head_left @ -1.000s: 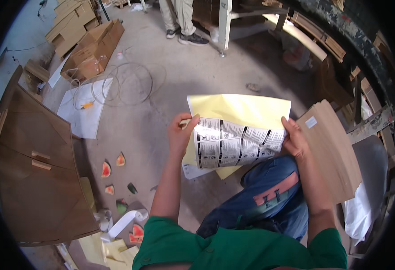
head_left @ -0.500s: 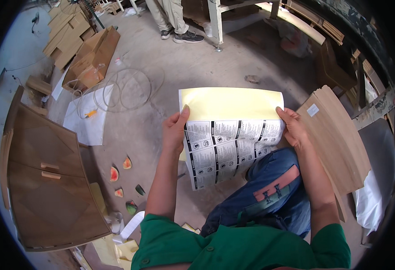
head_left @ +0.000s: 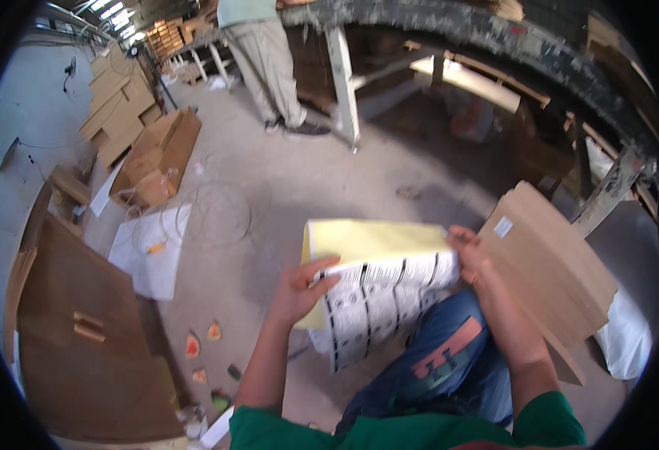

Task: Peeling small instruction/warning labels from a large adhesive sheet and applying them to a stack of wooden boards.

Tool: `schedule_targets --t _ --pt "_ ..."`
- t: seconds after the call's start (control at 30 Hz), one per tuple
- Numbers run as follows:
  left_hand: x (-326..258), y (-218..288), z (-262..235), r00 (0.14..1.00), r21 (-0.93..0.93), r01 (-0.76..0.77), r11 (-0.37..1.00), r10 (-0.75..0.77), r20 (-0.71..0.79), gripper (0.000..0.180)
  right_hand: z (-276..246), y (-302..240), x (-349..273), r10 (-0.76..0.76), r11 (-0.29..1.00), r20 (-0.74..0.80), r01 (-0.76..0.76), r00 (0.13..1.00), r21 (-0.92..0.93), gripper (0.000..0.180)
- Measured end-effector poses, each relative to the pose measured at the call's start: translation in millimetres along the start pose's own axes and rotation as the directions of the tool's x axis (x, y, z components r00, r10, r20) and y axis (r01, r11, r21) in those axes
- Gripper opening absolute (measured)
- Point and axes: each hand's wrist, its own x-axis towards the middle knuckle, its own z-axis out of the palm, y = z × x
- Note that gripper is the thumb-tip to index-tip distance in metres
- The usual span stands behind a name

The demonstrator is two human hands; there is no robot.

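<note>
A large sheet of printed labels [head_left: 374,307] with a pale yellow upper strip hangs in front of me, above my bent knee in blue jeans. My left hand [head_left: 299,292] is closed on its left side, fingers lying across the printed face. At the upper right corner my right hand [head_left: 470,255] grips the sheet between thumb and fingers. Yellow backing shows behind the left edge, and the paper bows and creases toward the right. The lower right part of the sheet meets my knee.
A brown wooden cabinet [head_left: 82,337] stands at left, with red fruit pieces [head_left: 192,346] on the floor beside it. Brown boards [head_left: 551,262] lean at right. Farther off are an open carton [head_left: 157,157], coiled tubing, a workbench leg [head_left: 342,90] and a standing person [head_left: 262,67].
The view has tipped up, showing more of the room and the person. My left hand has shifted inward over the sheet's face, and the sheet's top has folded or curled back.
</note>
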Motion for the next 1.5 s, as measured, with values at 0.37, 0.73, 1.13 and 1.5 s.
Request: schedule_targets --t 0.37,0.73,1.13,1.5 --pt "-20 16 -2 0.997 -0.008 -0.064 0.998 0.064 -0.039 0.024 10 -3 -11 0.018 0.863 0.063 0.016 0.998 -0.505 0.029" --pt "-15 -32 -6 0.993 -0.112 -0.086 0.99 0.076 -0.092 0.022 18 -16 -35 0.174 0.957 0.425 -0.051 0.888 -0.285 0.056" --pt "-22 -50 1 0.993 -0.254 -0.091 0.963 0.067 -0.101 0.022 15 -14 -32 0.248 0.846 0.341 -0.032 0.907 -0.532 0.047" --pt "-28 -42 0 0.992 -0.165 -0.102 0.981 0.088 -0.091 0.022 18 -12 -48 0.175 0.753 0.348 0.102 0.921 -0.65 0.068"
